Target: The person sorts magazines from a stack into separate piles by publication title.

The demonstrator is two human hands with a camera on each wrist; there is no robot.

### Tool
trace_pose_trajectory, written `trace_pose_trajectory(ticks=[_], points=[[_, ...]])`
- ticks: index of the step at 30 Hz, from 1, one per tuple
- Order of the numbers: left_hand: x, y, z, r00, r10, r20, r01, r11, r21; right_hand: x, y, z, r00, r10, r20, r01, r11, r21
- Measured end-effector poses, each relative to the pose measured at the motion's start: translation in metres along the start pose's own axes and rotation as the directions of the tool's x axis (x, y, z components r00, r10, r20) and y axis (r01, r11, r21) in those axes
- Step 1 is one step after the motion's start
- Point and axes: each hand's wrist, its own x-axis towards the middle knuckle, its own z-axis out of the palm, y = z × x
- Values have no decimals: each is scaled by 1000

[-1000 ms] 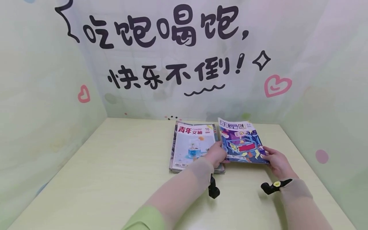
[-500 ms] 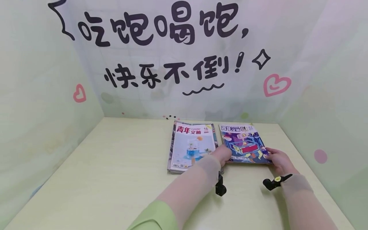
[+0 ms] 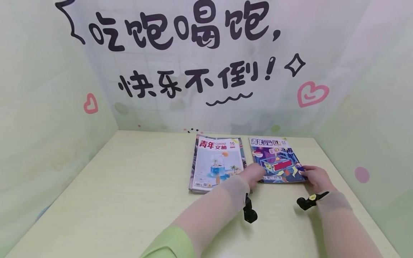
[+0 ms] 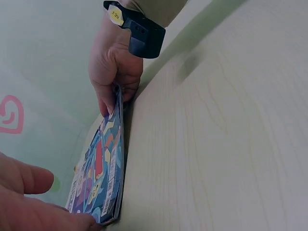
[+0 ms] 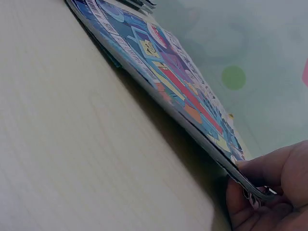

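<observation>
A magazine [image 3: 278, 157] with a blue and purple illustrated cover lies at the right back of the table. My right hand [image 3: 317, 178] pinches its right edge, thumb above and fingers beneath; in the right wrist view this edge of the magazine [image 5: 183, 103] is lifted off the table. At the opposite edge is my left hand [image 3: 253, 173], mostly hidden from above by its own wrist. The left wrist view has this left hand [image 4: 29, 197] with the thumb held apart and straight fingers at the magazine's edge. Left of it lies a stack of magazines [image 3: 214, 157] with a white cover on top.
The pale wooden table [image 3: 129, 186] is enclosed by printed cloth walls [image 3: 206, 114] at the back and sides. A small black wrist camera [image 3: 250, 211] hangs under the left wrist, and another wrist camera [image 3: 304, 203] is on the right one.
The blue and purple magazine has come down from a tilted pose beside the stack and shifted slightly right. My left hand has moved right with it; my right hand has kept its hold.
</observation>
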Motion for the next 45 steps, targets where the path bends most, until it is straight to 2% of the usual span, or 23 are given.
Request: trace_pose_trajectory(ticks=[2,4,9,14,17,20,22,24,28,31,37,40,45], points=[[-5,2,-2,1000,11,11,-10,1000,-8,-2,0,1,999,3,-40,-5,999,-45],[-10,4,-7,999,34,22,-35,999,19,-4,-1,2,995,-3,-95,-3,998,-67],[-19,5,-32,991,126,53,-132,983,126,-14,-7,8,974,-82,-210,48,985,-166],[-24,-4,-68,986,162,46,-168,969,183,-25,-22,28,971,-178,-161,133,956,-260],[-26,-13,-91,986,166,-3,-162,962,219,-31,-32,50,971,-216,-99,183,946,-269],[-29,-22,-114,985,152,-84,-125,956,264,-37,-40,77,964,-264,-37,245,933,-263],[-31,-29,-129,981,134,-138,-94,960,263,-42,-44,96,958,-287,-7,276,927,-254],[-33,-34,-141,970,142,-196,-85,958,275,-47,-49,114,954,-300,13,294,926,-236],[-36,-46,-160,943,143,-299,-70,968,243,-58,-56,147,966,-254,42,257,957,-137],[-38,-56,-169,927,122,-355,-45,975,216,-64,-58,166,974,-221,45,225,971,-87],[-44,-76,-173,895,88,-438,-13,985,170,-73,-51,188,973,-230,17,230,966,-118],[-48,-83,-171,883,95,-459,-15,985,174,-75,-47,195,971,-240,6,239,962,-128],[-53,-90,-169,869,163,-467,-67,974,217,-80,-40,204,960,-278,-18,274,953,-128]])
